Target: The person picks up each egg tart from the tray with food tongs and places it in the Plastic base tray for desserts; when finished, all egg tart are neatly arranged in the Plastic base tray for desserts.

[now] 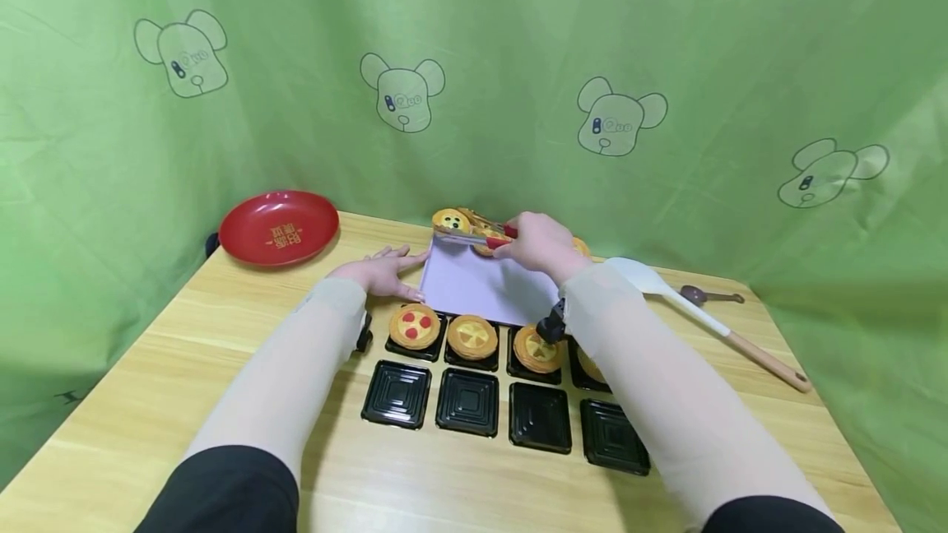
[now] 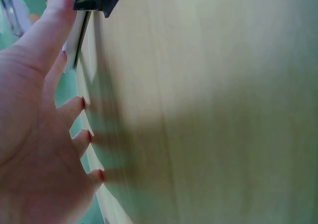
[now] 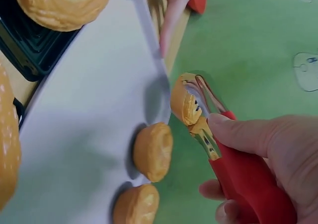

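Note:
My right hand (image 1: 544, 245) grips red-handled tongs (image 3: 248, 169). Between the metal ends of the tongs is a small tart (image 3: 185, 102) with dark dots on top, held above the far left corner of a pale tray (image 1: 481, 282). Along the tray's far edge stand more tarts (image 3: 153, 152), partly hidden by my right hand in the head view. My left hand (image 1: 381, 272) lies at the tray's left side with fingers spread, thumb and a finger touching its edge. Before the tray, a red-dotted tart (image 1: 415, 326) and other tarts (image 1: 471, 337) sit on black square holders.
Nearer to me is a second row of black square holders (image 1: 468, 402). A red plate (image 1: 311, 230) stands at the back left. To the right lie a white ladle (image 1: 696, 308) with a wooden handle and a small brown scoop (image 1: 694, 295). A green curtain (image 1: 504, 39) hangs behind.

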A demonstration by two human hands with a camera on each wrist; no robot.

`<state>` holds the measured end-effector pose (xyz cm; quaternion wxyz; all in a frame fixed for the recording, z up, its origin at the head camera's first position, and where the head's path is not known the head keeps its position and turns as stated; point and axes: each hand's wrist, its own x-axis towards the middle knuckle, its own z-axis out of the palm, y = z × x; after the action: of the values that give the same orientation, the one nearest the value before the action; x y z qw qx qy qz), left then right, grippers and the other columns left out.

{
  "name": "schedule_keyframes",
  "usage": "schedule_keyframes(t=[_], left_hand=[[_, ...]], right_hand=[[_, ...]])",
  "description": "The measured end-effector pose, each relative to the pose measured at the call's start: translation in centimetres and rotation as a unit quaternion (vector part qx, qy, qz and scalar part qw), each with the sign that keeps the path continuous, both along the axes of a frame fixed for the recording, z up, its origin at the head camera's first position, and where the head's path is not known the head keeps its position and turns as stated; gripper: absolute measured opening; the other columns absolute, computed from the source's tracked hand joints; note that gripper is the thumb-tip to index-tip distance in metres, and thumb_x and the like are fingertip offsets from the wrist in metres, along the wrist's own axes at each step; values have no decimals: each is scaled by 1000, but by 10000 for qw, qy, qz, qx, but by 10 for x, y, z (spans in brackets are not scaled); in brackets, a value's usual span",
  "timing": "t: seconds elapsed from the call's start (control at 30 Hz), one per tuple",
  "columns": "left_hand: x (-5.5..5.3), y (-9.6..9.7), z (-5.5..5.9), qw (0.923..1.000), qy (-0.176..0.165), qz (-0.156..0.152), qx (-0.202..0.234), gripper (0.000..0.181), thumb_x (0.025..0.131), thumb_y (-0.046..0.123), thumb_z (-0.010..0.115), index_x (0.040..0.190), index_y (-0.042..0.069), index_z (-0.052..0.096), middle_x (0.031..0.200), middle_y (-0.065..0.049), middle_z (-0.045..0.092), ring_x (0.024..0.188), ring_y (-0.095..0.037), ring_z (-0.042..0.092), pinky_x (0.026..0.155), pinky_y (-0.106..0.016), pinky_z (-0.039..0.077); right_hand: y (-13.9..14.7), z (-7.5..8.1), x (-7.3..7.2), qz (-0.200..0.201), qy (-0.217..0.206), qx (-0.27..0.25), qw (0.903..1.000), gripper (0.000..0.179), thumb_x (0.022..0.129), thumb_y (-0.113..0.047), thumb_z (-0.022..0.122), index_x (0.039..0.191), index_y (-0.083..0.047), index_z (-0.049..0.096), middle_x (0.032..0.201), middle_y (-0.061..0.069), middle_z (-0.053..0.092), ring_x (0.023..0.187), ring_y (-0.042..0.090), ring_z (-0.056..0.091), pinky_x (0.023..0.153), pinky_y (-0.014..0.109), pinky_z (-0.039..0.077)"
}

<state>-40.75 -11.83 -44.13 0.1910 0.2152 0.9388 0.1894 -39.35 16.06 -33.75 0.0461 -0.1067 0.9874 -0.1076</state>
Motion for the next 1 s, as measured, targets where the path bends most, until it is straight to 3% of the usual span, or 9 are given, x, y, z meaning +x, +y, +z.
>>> schedule_keyframes(t=[0.3, 0.47, 0.57, 0.67, 0.77, 0.87, 1.0], left_hand=[[4, 1, 4, 10000, -68, 26, 43, 96, 84, 59, 69, 159, 32, 16, 164, -15, 4, 147, -43, -2, 113, -66, 2], [-3, -1, -2, 9999, -104, -61, 122, 100, 82, 63, 69, 159, 31, 15, 163, -19, 3, 146, -47, -3, 112, -67, -2], [1, -1, 2, 9998, -140, -34, 121, 97, 83, 59, 70, 159, 25, 20, 164, -18, 3, 146, -45, -3, 113, -66, -2], [4, -1, 5, 9997, -174, 24, 156, 92, 86, 50, 72, 159, 23, 22, 163, -18, 4, 146, -45, -2, 113, -66, -2], [1, 0, 2, 9995, -256, 120, 114, 90, 88, 45, 71, 159, 29, 18, 164, -14, 3, 147, -42, -4, 113, -66, -2], [-7, 0, -4, 9994, -293, 177, -22, 91, 88, 52, 69, 158, 38, 13, 165, -9, 0, 148, -38, -6, 113, -65, -1], [-18, 0, -15, 9996, -248, 68, -139, 97, 82, 62, 68, 157, 41, 10, 165, -9, -2, 148, -37, -7, 114, -62, -4]], right_hand=[[18, 28, 36, 273, 78, -135, 9995, 65, 85, -45, 76, 138, -12, 59, 114, 7, 68, 81, 23, 59, 63, 37, 47], [28, 42, 73, 661, 156, -151, 9976, 67, 86, -47, 75, 140, -12, 58, 116, 10, 68, 81, 22, 61, 67, 38, 49], [32, 47, 101, 1006, 174, -252, 9945, 66, 86, -44, 76, 139, -10, 58, 113, 9, 69, 81, 21, 61, 71, 39, 50], [34, 45, 128, 1388, 228, -382, 9893, 63, 85, -41, 78, 137, -10, 61, 107, 4, 70, 75, 17, 58, 68, 36, 50], [35, 39, 152, 1678, 233, -447, 9845, 57, 85, -40, 78, 133, -11, 64, 98, -2, 70, 70, 13, 56, 63, 33, 49], [33, 33, 170, 1856, 259, -477, 9811, 55, 85, -40, 78, 131, -12, 65, 101, -3, 70, 80, 14, 62, 70, 37, 53], [29, 24, 187, 2019, 401, -326, 9780, 58, 85, -46, 76, 132, -13, 65, 115, 0, 70, 97, 17, 65, 82, 42, 55]])
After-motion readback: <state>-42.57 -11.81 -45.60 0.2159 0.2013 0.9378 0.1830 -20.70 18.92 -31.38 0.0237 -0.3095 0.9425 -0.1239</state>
